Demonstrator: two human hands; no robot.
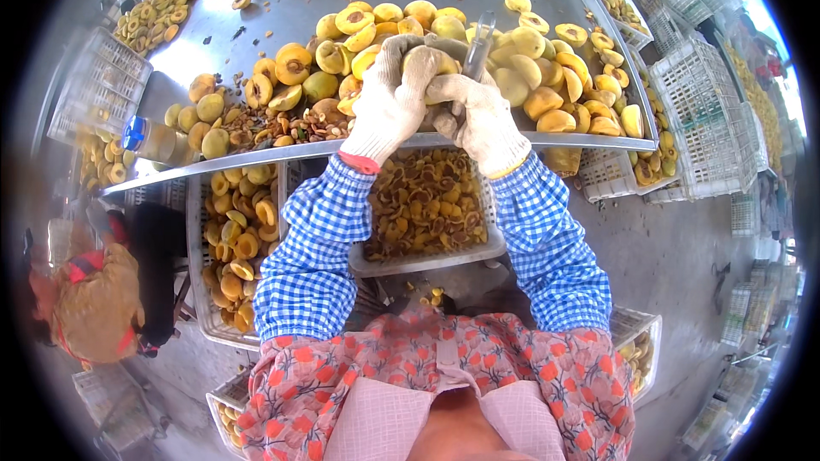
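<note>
A worker (pixel 436 350) wears off-white knitted gloves (pixel 384 124), greyed at the fingers, red-cuffed on the left hand (pixel 400 98) and yellow-edged on the right hand (pixel 480 111), blue-and-white checked sleeves (pixel 320 218), a red-flowered top (pixel 555 376) and pale pink collar (pixel 384 414).

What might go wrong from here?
The metal tool in the gloved right hand is close beside the gloved left hand, so a slip might hurt it. Fruit pieces by the near edge of the table could tumble off if nudged. The blue-capped bottle, also near that edge, might get knocked down.
</note>
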